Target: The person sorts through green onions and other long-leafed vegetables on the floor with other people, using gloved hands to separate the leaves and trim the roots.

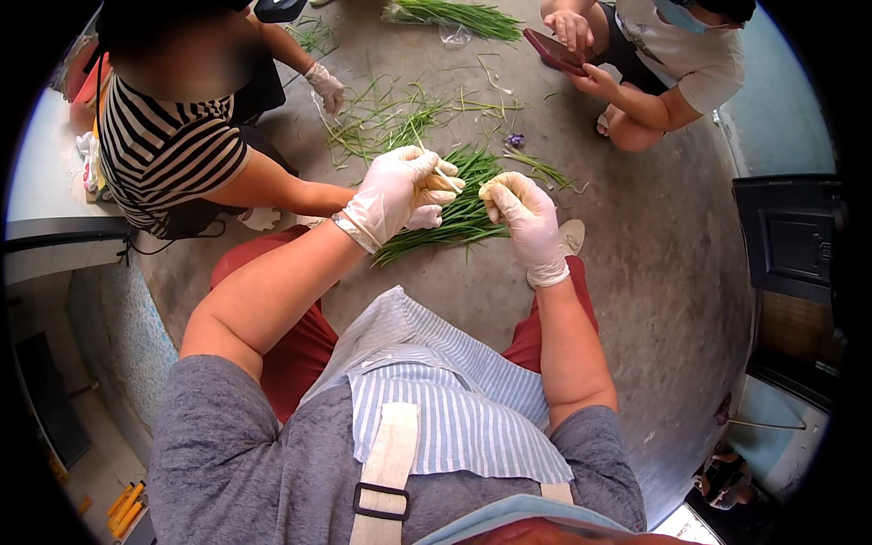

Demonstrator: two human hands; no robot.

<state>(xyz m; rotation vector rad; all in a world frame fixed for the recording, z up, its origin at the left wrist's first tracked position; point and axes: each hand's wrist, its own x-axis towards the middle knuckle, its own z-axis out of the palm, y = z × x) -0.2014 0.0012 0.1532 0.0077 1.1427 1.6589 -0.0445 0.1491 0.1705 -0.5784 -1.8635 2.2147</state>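
Two white-gloved hands work close together over a grey concrete floor [636, 272]. Left hand [400, 193] fingers curled, pinching a thin pale stalk [442, 173] that sticks up-left past the fingertips [451, 186]. Right hand [527, 218] fingers clenched around a small pale piece [485, 190], just right of the left fingertips, small gap between the two hands. Bundle of long flat green leaves [454, 218] lies on floor directly under and beyond the fingers, fanned toward lower left. Loose scattered green trimmings [391, 118] further out past the fingers. Second tied green bunch [454, 16] far ahead near top edge. Co-worker in striped shirt at left, gloved hand [325, 84] by the trimmings, forearm close beside the left wrist, tight there. Another seated person far right-ahead, hands on a dark red flat phone [554, 50]. Open bare floor to the right of the right hand; dark cabinet [786, 236] at far right edge. Blue striped apron [436, 391] and red trousers below the wrists.
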